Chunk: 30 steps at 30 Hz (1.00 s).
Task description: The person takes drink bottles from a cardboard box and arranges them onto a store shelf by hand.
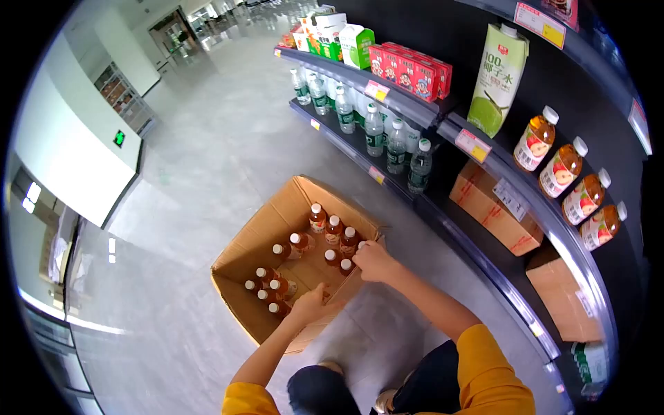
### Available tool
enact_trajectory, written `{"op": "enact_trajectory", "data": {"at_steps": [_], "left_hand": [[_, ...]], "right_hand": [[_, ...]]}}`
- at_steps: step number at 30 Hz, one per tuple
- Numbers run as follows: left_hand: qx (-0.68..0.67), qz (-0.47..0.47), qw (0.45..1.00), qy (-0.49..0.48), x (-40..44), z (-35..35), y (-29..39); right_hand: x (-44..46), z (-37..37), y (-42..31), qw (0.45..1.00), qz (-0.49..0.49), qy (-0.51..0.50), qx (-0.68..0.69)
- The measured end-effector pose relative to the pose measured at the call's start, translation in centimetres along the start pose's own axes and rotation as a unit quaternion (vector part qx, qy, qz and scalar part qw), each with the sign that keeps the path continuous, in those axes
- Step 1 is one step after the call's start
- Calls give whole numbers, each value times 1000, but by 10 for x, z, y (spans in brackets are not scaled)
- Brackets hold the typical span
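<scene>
Brace the near edge of the carton [257,238] with the left hand [310,303], and guide the bottle [362,245] beside the right hand [374,261], near the right corner, upright past the rim; cannot tell spread from pinching for either hand.

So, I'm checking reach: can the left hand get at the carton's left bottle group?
Probably yes: the left hand is near that bottle group, the carton is open-topped, and nothing visible blocks it.

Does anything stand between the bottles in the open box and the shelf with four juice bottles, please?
Yes: the box wall stands between those bottles and the shelf; they would probably need lifting over it.
</scene>
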<state>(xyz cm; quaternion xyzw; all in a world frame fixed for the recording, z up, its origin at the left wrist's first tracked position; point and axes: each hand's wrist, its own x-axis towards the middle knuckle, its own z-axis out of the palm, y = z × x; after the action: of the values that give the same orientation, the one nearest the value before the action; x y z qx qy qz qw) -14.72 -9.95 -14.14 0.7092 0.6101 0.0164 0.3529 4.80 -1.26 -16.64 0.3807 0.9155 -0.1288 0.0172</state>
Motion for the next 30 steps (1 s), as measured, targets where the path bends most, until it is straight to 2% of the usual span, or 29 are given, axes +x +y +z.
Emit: {"op": "enact_trajectory", "data": {"at_steps": [1,2,3,5,6,8,10,14,17,19,21,23,25,26,30], "left_hand": [[10,41,999,-28,7,2,4],[37,95,992,-73,12,-2,2],[32,99,992,-72,9,3,3],[135,215,964,-85,22,4,2],[132,215,964,-88,16,5,0],[144,303,937,-101,18,10,1],[148,314,932,-109,19,18,3],[183,376,894,-158,9,22,24],[195,394,882,-170,-3,28,52],[209,388,879,-183,0,29,67],[223,378,880,-182,-6,32,82],[224,381,880,-174,-8,40,92],[221,404,879,-125,-13,52,100],[241,365,887,-148,-29,62,111],[239,342,895,-159,-32,85,127]], "right_hand": [[-4,-5,0,1000,22,-10,-2],[-14,-3,-8,994,39,100,-10],[-20,-4,-12,994,40,97,-15],[-35,-6,-14,995,69,64,27],[-38,-6,-18,995,74,58,31],[-58,-2,-28,992,117,36,29],[-67,5,-31,993,118,24,15],[-112,12,-50,977,189,93,31],[-143,-7,-55,971,211,114,19],[-149,-14,-48,971,237,22,28],[-167,-25,-48,971,239,22,12],[-181,-30,-41,973,230,18,-1],[-191,-29,-33,975,221,24,-5],[-206,-27,-37,974,226,-15,1],[-226,0,-19,971,240,-11,20]]}}
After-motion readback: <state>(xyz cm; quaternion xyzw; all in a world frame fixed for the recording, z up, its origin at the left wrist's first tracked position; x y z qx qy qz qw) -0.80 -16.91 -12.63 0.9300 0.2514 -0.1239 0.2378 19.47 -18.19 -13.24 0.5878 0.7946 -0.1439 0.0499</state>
